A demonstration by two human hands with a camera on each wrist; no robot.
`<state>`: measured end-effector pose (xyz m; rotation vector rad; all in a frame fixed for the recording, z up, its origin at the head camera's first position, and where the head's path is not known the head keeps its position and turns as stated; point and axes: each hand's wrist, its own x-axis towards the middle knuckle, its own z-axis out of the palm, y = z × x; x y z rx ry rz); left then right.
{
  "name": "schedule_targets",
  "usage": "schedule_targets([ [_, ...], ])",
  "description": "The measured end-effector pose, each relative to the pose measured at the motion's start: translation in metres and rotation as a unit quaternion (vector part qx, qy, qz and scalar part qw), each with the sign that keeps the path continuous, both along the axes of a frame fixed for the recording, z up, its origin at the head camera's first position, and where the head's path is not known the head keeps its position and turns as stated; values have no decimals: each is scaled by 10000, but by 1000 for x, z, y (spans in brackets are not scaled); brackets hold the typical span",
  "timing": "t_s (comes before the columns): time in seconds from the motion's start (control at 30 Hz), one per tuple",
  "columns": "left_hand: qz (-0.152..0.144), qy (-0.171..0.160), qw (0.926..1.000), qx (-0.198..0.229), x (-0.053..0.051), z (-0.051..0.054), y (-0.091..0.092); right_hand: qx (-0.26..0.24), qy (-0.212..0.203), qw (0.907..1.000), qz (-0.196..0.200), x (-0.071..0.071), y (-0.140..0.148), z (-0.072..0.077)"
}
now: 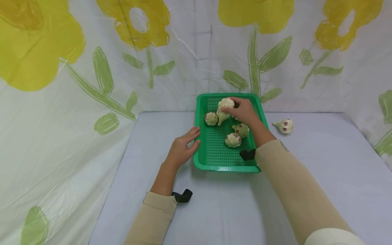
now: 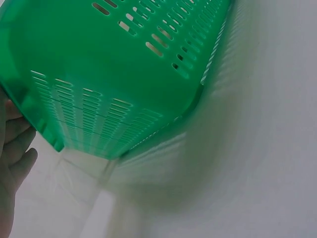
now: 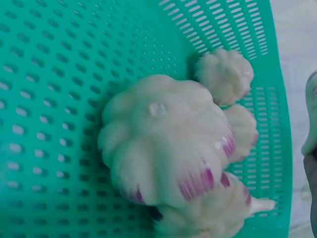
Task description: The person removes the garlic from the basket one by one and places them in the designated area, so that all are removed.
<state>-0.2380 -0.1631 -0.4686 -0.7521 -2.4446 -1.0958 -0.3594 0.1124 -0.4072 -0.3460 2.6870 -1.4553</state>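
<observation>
A green plastic basket (image 1: 228, 168) stands on the table with several garlic bulbs in it. Over its far part, my right hand (image 1: 243, 110) pinches a whitish garlic bulb (image 1: 226, 103) between thumb and fingers. Close by lies another garlic bulb (image 1: 211, 118). Two more, a purple-streaked garlic bulb (image 1: 233, 140) and a greenish one (image 1: 241, 130), lie nearer the right wall. My left hand (image 1: 180, 148) touches the basket's left rim with fingers extended. In the right wrist view, a large garlic bulb (image 3: 163, 139) fills the middle, and only an edge of the right hand (image 3: 311, 129) shows.
To the right of the basket, a single garlic bulb (image 1: 284, 126) lies on the pale table (image 1: 318, 163). A white curtain (image 1: 190, 75) with yellow flowers hangs behind the table and along its sides. Black wrist cameras sit on both wrists.
</observation>
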Motion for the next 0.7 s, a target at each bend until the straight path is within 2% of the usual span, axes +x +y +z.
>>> schedule_targets([
  [0.2, 39, -109, 9999, 31, 0, 1, 1, -111, -25, 9999, -63, 1, 9, 14],
  [0.37, 34, -142, 9999, 61, 1, 3, 1, -170, -108, 9997, -100, 2, 22, 35],
  [0.43, 38, -144, 9999, 61, 1, 3, 1, -62, 6, 9998, -190, 2, 30, 44],
  [0.57, 58, -184, 9998, 61, 1, 3, 1, -170, 301, 9986, -397, 0, 47, 62],
  [0.7, 30, -180, 9998, 106, 0, 2, 1, -200, 412, 9966, -679, 0, 68, 75],
])
